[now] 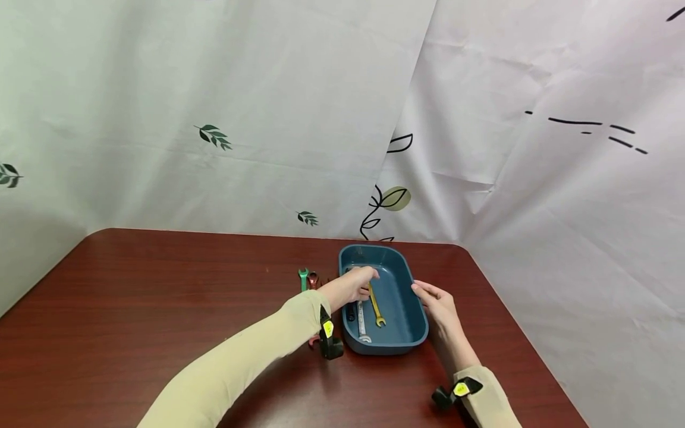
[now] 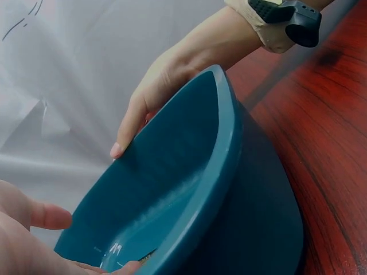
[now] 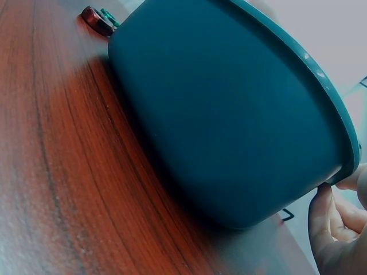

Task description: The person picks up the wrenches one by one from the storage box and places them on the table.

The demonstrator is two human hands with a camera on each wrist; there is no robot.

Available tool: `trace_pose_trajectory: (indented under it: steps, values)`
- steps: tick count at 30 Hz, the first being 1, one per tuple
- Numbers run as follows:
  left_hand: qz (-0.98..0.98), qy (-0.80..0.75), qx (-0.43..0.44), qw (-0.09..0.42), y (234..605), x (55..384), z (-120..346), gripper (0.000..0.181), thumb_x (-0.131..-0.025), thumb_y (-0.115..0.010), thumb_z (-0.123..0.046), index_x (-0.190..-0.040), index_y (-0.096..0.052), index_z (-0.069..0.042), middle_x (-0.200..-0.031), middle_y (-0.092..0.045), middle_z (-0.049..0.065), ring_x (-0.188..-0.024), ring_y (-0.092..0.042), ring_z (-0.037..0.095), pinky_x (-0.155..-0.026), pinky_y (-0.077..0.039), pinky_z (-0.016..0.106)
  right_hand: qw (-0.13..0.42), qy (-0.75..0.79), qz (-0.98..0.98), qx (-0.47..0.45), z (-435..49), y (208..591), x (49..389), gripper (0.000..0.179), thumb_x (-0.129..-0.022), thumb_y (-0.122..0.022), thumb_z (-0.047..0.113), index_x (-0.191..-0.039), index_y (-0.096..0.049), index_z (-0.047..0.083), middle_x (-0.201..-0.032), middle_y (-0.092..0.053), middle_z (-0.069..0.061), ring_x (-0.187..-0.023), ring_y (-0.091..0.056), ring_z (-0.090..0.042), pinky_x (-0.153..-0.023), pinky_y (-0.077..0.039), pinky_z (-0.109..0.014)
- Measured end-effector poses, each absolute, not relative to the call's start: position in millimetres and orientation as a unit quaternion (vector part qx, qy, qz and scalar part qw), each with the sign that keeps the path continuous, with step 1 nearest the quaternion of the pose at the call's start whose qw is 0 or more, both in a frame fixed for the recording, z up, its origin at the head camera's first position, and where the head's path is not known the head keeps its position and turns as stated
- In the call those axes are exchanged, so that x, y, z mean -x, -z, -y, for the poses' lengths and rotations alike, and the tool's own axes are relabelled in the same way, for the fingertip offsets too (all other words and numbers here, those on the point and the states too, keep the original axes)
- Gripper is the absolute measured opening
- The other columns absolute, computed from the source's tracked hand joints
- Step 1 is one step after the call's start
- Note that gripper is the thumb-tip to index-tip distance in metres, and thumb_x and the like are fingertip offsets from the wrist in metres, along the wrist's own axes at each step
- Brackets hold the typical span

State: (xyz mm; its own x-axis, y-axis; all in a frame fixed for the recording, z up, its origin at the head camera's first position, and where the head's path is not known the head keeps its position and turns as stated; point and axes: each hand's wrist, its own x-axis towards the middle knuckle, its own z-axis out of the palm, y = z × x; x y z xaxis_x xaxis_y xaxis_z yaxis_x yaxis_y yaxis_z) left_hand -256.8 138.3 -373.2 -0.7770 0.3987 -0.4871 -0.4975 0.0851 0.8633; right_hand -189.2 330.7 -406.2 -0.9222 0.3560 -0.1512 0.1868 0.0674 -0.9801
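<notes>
A blue plastic bin (image 1: 398, 297) holds a yellow wrench (image 1: 376, 306), a silver wrench (image 1: 361, 324) and a black tool (image 1: 350, 310). My left hand (image 1: 357, 284) reaches over its left wall into the bin, fingers right at the yellow wrench's upper end. In the left wrist view, that hand's thumb (image 2: 50, 216) stands well apart from the fingers. My right hand (image 1: 439, 306) pinches the bin's right rim; the right wrist view shows its thumb (image 3: 322, 220) under the lip. The left hand hides part of the tools.
Left of the bin, a green wrench (image 1: 304, 279) and a red wrench (image 1: 313, 280) lie on the reddish-brown table (image 1: 160, 309), partly covered by my left forearm. A white patterned cloth (image 1: 267, 119) hangs behind the table.
</notes>
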Motion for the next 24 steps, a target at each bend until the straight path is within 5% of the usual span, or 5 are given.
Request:
trace_pose_trajectory:
  steps: [20,24]
  values:
    - [-0.663,-0.678,0.049,0.313,380.2,259.0,-147.2,0.062,-0.093,-0.052,-0.011,-0.146,-0.026,0.005,-0.138,-0.045,0.029,-0.126,-0.050,0.040,-0.108,-0.044,0.044,0.069,-0.659,0.725,0.190,-329.1,406.5,189.6,0.049,-0.089,-0.069,0.022,-0.130,-0.057,-0.003,-0.086,-0.069,0.009,-0.072,-0.066,-0.004,-0.066,-0.057,-0.020]
    - [-0.679,-0.669,0.042,0.301,406.5,277.3,-157.7,0.062,-0.091,-0.055,-0.011,-0.145,-0.029,0.003,-0.131,-0.053,0.025,-0.115,-0.059,0.034,-0.098,-0.052,0.039,0.068,-0.663,0.721,0.192,-328.3,406.8,189.5,0.049,-0.089,-0.069,0.022,-0.129,-0.058,-0.003,-0.085,-0.070,0.008,-0.072,-0.067,-0.005,-0.067,-0.058,-0.020]
